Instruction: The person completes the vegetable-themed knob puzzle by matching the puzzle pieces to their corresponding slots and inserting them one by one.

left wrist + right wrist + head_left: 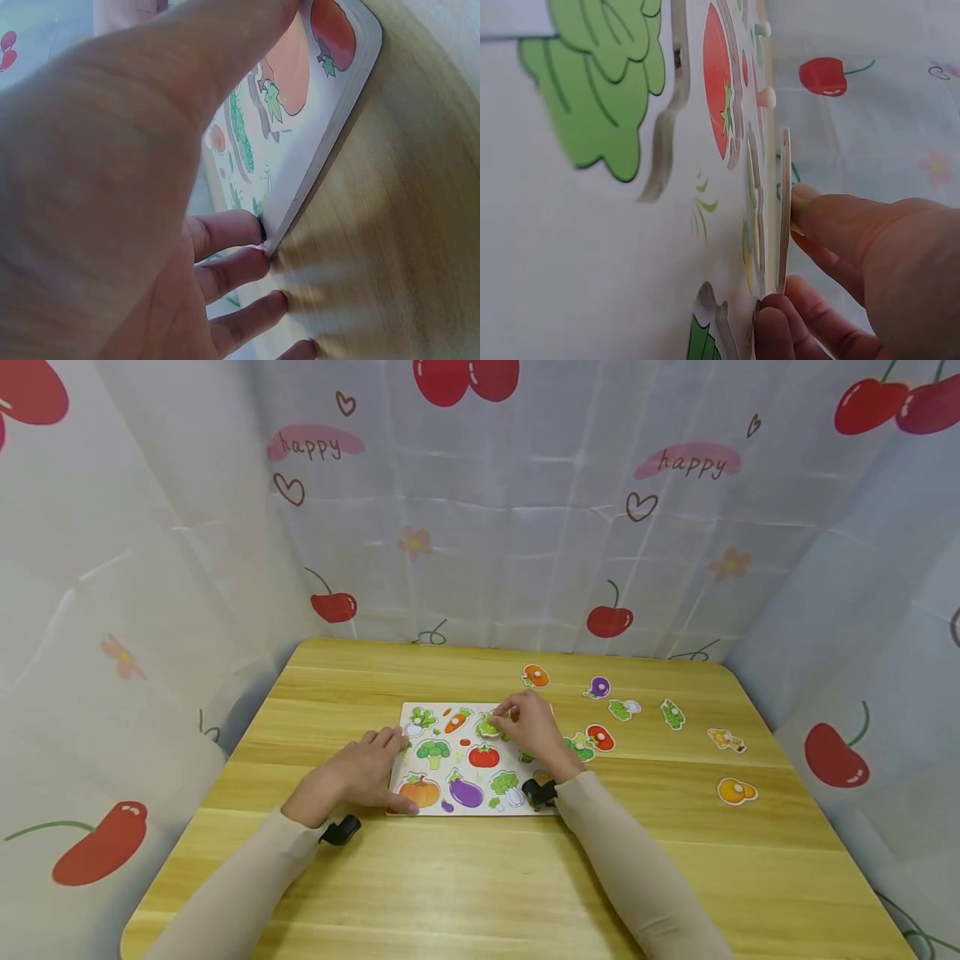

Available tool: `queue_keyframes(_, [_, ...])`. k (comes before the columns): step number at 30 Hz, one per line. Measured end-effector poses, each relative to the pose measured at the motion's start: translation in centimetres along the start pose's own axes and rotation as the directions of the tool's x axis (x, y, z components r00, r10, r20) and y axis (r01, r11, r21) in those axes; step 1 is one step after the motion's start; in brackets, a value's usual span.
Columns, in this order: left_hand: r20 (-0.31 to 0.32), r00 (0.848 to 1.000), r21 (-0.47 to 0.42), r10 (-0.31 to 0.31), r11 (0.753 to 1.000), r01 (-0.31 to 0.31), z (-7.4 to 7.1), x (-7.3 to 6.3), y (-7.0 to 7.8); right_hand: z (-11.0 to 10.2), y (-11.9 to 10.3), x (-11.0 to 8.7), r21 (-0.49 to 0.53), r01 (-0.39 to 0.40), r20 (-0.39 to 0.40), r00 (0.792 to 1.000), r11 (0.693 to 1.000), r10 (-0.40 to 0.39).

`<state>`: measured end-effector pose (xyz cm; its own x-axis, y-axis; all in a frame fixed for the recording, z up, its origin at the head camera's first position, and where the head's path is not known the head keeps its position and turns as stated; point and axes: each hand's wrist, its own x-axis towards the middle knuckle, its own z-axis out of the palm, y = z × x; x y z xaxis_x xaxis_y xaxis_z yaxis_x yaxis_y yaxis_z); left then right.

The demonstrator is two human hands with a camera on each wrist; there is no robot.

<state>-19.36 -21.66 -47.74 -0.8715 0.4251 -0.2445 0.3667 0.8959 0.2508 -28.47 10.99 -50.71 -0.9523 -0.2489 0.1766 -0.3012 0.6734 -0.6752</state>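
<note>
A white peg-puzzle board (457, 764) with printed vegetables lies on the wooden table. My left hand (360, 770) rests along its left side, thumb on the lower edge and fingers at the upper left; the left wrist view shows fingertips (255, 262) touching the board's edge. My right hand (534, 727) pinches a light green leafy vegetable piece (487, 726) just above the board's upper middle. Edge-on in the right wrist view, that piece (784, 217) stands slightly apart from the board surface. A carrot piece (456, 721) is left of it. My right forearm hides the board's right part.
Loose pieces lie right of and behind the board: an orange pumpkin (536, 676), an eggplant (597, 687), a white-stemmed green (624, 709), a tomato (600, 737) overlapping a green piece (579, 746), and several others farther right. A patterned curtain (495, 568) surrounds the table (465, 893).
</note>
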Motion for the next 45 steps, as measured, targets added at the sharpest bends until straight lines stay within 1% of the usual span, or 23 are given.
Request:
queue_keyframes(8, [-0.001,1.0,0.009,-0.001,1.0,0.001,-0.1,0.1,0.1,0.4,-0.1,0.5,-0.022,-0.001,-0.003,1.0,1.0,0.001])
queue_keyframes(13, [0.003,1.0,0.014,-0.002,1.0,0.002,-0.1,0.1,0.1,0.6,-0.1,0.7,-0.016,-0.024,-0.001,1.0,1.0,0.024])
queue_keyframes(14, [0.004,1.0,0.014,-0.002,1.0,0.002,-0.1,0.1,0.1,1.0,0.8,1.1,-0.011,-0.014,-0.007,1.0,1.0,0.014])
queue_keyframes(16, [0.004,1.0,0.012,-0.004,1.0,0.004,-0.1,0.1,0.1,1.1,0.9,1.3,-0.001,-0.02,0.0,1.0,1.0,0.02])
queue_keyframes(17, [0.004,1.0,0.011,-0.004,1.0,0.004,-0.1,0.1,0.1,1.6,2.0,1.7,0.008,0.001,-0.006,1.0,1.0,-0.001])
queue_keyframes(18, [0.003,1.0,0.01,-0.005,1.0,0.005,-0.1,0.1,0.1,2.0,2.7,2.0,0.01,0.014,-0.016,1.0,1.0,-0.014])
queue_keyframes(20, [0.002,1.0,0.007,-0.005,1.0,0.005,-0.1,0.1,0.1,2.0,2.9,2.0,0.022,0.024,-0.017,1.0,0.999,-0.023])
queue_keyframes(21, [0.001,1.0,0.006,-0.005,1.0,0.005,-0.1,0.1,0.1,1.6,2.0,1.6,0.026,0.017,-0.01,1.0,1.0,-0.016])
queue_keyframes(22, [0.0,1.0,0.005,-0.005,1.0,0.005,-0.1,0.1,0.1,1.6,2.1,1.5,0.03,0.022,-0.012,1.0,0.999,-0.022])
queue_keyframes(23, [0.0,1.0,0.004,-0.004,1.0,0.004,-0.1,0.1,0.1,1.8,3.0,1.9,0.034,0.052,-0.023,0.998,0.998,-0.052])
queue_keyframes(24, [0.0,1.0,0.003,-0.005,1.0,0.005,-0.1,0.1,0.1,1.3,1.8,1.4,0.032,0.035,-0.017,0.999,0.999,-0.035])
queue_keyframes(25, [0.001,1.0,0.002,-0.005,1.0,0.005,-0.2,0.1,0.1,0.9,1.1,1.1,0.037,0.029,-0.009,1.0,0.999,-0.028])
queue_keyframes(29, [0.003,1.0,-0.002,-0.009,1.0,0.009,-0.2,0.1,0.1,1.0,1.0,1.2,0.045,0.043,-0.022,0.999,0.998,-0.042])
queue_keyframes(30, [0.003,1.0,-0.003,-0.01,1.0,0.01,-0.2,0.0,0.1,1.0,0.7,1.0,0.036,0.032,-0.025,0.999,0.999,-0.031])
queue_keyframes(31, [0.003,1.0,-0.004,-0.01,1.0,0.01,-0.2,0.0,0.1,1.1,0.8,1.1,0.038,0.034,-0.025,0.999,0.999,-0.033])
queue_keyframes(32, [0.003,1.0,-0.004,-0.01,1.0,0.01,-0.1,0.0,0.1,1.4,1.5,1.3,0.037,0.051,-0.034,0.998,0.998,-0.049])
queue_keyframes(33, [0.003,1.0,-0.005,-0.01,1.0,0.01,-0.1,0.0,0.1,1.4,1.5,1.4,0.036,0.05,-0.034,0.998,0.998,-0.049])
queue_keyframes(38, [0.004,1.0,-0.016,-0.012,1.0,0.013,0.0,-0.1,0.0,1.6,1.6,1.6,0.042,0.029,-0.02,0.999,0.999,-0.028])
queue_keyframes(39, [0.004,1.0,-0.02,-0.013,1.0,0.013,0.0,-0.1,0.0,1.4,1.1,1.5,0.043,0.006,-0.01,1.0,0.999,-0.006])
queue_keyframes(42, [0.004,1.0,-0.028,-0.016,0.999,0.016,0.0,-0.1,0.0,2.4,2.5,2.2,0.021,0.001,-0.026,1.0,1.0,-0.001])
queue_keyframes(45, [0.004,1.0,-0.03,-0.018,0.999,0.018,0.1,-0.1,-0.1,3.4,4.0,3.0,-0.011,-0.021,-0.03,0.999,1.0,0.02])
